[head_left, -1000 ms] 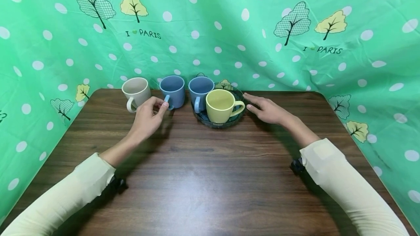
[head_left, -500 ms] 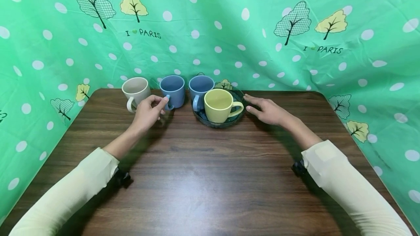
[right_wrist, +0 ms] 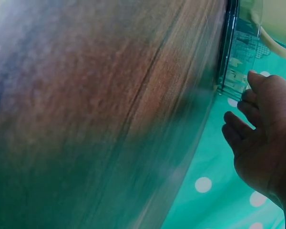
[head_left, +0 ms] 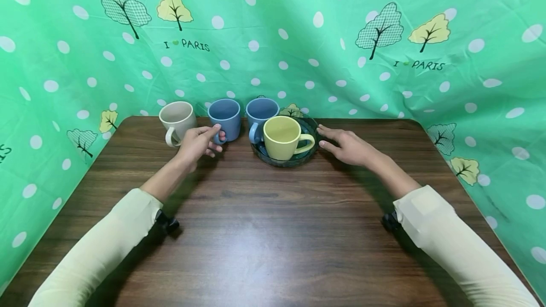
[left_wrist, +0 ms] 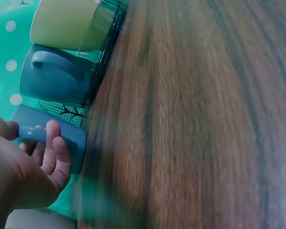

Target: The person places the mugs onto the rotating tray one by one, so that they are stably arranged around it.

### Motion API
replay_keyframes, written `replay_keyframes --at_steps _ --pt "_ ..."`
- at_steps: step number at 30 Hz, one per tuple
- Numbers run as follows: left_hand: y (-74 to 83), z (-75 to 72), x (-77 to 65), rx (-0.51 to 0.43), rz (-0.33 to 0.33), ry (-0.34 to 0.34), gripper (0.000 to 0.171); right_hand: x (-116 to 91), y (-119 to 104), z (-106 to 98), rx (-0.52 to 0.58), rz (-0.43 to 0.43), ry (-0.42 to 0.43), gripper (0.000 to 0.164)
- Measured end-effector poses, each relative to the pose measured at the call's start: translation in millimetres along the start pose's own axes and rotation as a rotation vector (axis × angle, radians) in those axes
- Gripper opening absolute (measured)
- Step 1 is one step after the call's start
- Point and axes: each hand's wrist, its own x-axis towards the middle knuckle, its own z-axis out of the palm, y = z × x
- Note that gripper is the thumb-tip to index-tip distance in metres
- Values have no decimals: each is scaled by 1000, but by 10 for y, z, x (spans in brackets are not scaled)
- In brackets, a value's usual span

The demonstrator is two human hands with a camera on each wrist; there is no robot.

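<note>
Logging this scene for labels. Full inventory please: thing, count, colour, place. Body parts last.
Cloth: 1, green, white-dotted and printed, backdrop and sides
Table: 1, brown, foreground
Dish: 1, greenish clear, far side of table, near centre
White mug: 1, off-white, on table, leftmost
Yellow mug: 1, yellow, in dish
Blue mug: 1, blue, on table, between white mug and dish
Other blue mug: 1, blue, in dish, behind yellow mug
Wrist devices: 2, black, one per wrist
Sleeves: 2, cream, both arms
Left hand: 1, bare, pinching blue mug's handle
Right hand: 1, bare, by dish's right edge; contact unclear
</note>
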Motion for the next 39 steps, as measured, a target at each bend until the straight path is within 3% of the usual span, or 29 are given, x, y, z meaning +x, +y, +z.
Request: replay_keyframes --at_steps 6,18,39 --pt "32 41 14 -60 -31 -17 48 -30 -29 5 -19 -18 11 56" --pt "9 88 14 -126 -9 67 42 -84 -108 14 -46 -35 -5 55" --pt "28 152 15 -169 -28 97 39 -217 -198 40 -74 -51 -21 55"
